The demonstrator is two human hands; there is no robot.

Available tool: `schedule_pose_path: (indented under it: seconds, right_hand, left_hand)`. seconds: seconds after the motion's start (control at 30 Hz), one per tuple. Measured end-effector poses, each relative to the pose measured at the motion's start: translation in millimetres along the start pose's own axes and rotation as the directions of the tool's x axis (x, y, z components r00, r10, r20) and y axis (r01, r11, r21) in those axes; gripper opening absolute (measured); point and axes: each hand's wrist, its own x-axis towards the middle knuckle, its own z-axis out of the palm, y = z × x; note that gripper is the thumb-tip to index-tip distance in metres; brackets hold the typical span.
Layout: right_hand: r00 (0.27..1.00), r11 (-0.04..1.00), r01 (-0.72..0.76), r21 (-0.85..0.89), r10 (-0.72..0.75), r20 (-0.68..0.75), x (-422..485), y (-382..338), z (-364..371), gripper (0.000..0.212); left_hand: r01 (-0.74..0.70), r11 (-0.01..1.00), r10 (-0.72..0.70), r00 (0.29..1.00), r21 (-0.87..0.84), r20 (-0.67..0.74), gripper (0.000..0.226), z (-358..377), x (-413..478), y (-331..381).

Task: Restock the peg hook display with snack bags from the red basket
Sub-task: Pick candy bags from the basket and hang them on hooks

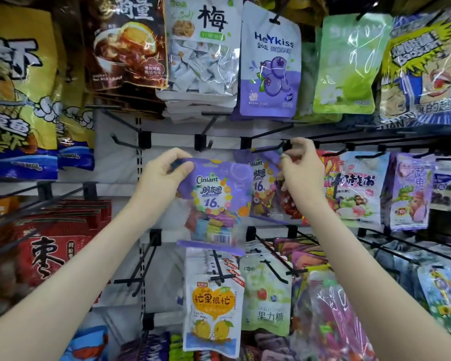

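Purple film, thin and glossy: the bag (214, 201) hangs free in front of the display, held by the left hand (167, 173), whose thumb and curled fingers are clamped on its top left corner. It tilts a little from that corner. Just to its right, a second bag (263, 188) of the same kind sits at the tip of a hook (266, 149). The right hand (300, 165) pinches its top edge there, fingertips drawn together. Whether the hole is already over the tip I cannot tell (the fingers cover it).

These bags look light, soft and rather slippery, likely to crinkle and swing. The sealed header should be the stiffest part, so the best hold is probably up there, beside the hole rather than over it. That would leave the hole clear for the hook.

Each bag is its own small container. A clear window in the lower half shows wrapped sweets in several colours, settled toward the bottom, so the weight sits low. They seem unlikely to break under a gentle pinch.

The basket is out of view. A bare hook (120, 142) juts from the panel up left, and below, a mango bag (214, 311) fronts a stack on its own peg.
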Motion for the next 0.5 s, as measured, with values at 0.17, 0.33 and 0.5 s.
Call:
schedule_pose_path:
  seconds: [0.17,0.33,0.5]
  right_hand:
    - [0.910,0.977,0.101,0.185,-0.166,0.379,-44.3,-13.6,-21.2,0.024]
    - [0.651,0.891,-0.315,0.327,-0.048,0.757,-47.2,-19.0,-14.4,0.069]
    - [0.705,0.741,-0.458,0.491,-0.033,0.708,-45.1,-18.3,-18.1,0.023]
  left_hand:
    - [0.052,0.946,0.019,0.976,-0.319,0.216,0.012,31.0,-11.1,27.3]
    - [0.085,0.957,0.021,0.933,-0.277,0.358,0.023,60.0,-13.6,61.1]
    - [0.268,0.884,-0.116,0.919,-0.383,0.377,0.022,52.3,-17.6,74.7]
